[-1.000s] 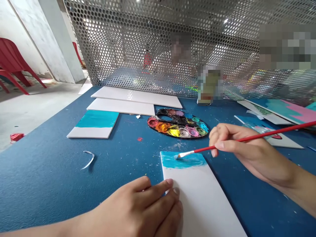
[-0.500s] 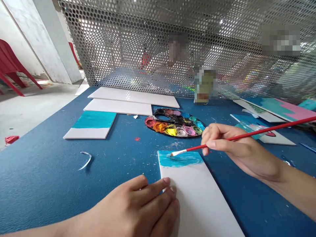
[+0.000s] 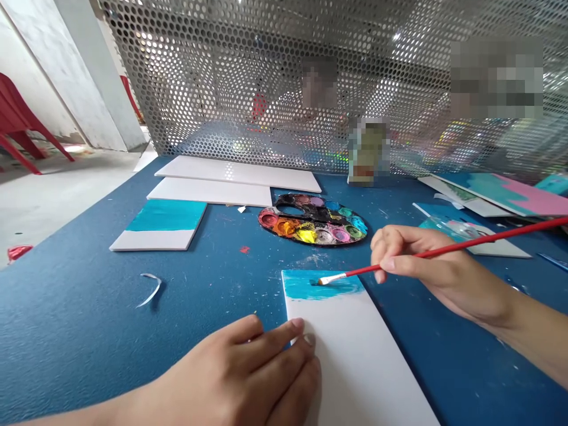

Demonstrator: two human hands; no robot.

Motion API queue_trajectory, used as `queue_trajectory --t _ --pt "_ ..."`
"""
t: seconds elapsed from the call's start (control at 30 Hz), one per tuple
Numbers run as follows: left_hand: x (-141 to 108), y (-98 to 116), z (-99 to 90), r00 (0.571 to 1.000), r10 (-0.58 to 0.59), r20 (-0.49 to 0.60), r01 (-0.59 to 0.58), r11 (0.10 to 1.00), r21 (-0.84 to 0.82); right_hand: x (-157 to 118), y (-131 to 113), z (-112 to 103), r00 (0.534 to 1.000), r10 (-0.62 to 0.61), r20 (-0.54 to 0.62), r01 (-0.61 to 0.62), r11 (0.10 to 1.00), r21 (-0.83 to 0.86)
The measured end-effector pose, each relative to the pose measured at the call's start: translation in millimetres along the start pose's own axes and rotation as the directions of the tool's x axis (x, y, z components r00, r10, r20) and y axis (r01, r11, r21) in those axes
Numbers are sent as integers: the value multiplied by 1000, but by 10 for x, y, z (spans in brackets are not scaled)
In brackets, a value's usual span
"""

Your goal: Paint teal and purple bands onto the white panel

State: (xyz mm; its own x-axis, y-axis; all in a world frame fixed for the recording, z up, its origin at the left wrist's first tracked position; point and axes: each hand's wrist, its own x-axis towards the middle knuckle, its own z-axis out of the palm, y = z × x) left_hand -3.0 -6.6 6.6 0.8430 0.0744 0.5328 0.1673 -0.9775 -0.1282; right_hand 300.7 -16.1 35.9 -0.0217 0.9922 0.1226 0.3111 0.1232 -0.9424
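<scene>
The left hand (image 3: 251,367), nearest, lies palm down at centre, fingers close together and resting on the left edge of a white board (image 3: 355,361); it presses rather than grips. The board lies flat on the blue table (image 3: 213,278), its length running from near to far. To the right, the right hand (image 3: 448,281) is pinched round the red handle of a paintbrush (image 3: 470,242), bristles set in the blue paint (image 3: 295,287) at the board's far end. Step in hand, as judged: spreading that band; its near edge is ragged, with bare white this side. The next stroke calls for light, level pressure and a steadied board. Beyond, a palette (image 3: 318,215) holds red, orange, yellow, whitish, pink and green in its near wells; the far row includes lilac and blue, others murky. Left of it lies a part-blue board (image 3: 151,241); farther, two plain boards (image 3: 239,173) before a mesh panel (image 3: 208,77).
</scene>
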Motion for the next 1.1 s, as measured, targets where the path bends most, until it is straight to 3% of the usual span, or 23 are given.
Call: queue_trajectory --t 0.1,0.3,0.4,0.5,0.7,0.83,0.93,1.1 --pt "7 -6 -6 1000 18 19 -18 1000 5 -2 28 -32 999 -19 -44 22 998 51" --pt "15 -1 14 998 33 54 -32 999 -7 -29 58 -84 1000 -21 14 21 1000 -6" --pt "7 10 15 999 0 48 0 1000 -4 -43 70 -121 998 -58 -22 59 998 12" --pt "12 15 2 1000 -12 -2 12 1000 27 -44 92 -149 999 -48 25 48 999 -11" --pt "31 1 3 1000 10 16 -11 999 51 -48 123 -177 996 -89 -1 89 996 -11" --pt "-53 25 63 1000 -5 18 5 1000 19 -68 75 -186 998 -64 28 65 997 -35" --pt "-112 76 111 995 -96 33 95 995 26 -103 29 -233 998 -44 -49 44 999 1" --pt "-124 131 152 992 -122 12 122 991 47 -198 -6 -238 981 129 -146 -106 983 151"
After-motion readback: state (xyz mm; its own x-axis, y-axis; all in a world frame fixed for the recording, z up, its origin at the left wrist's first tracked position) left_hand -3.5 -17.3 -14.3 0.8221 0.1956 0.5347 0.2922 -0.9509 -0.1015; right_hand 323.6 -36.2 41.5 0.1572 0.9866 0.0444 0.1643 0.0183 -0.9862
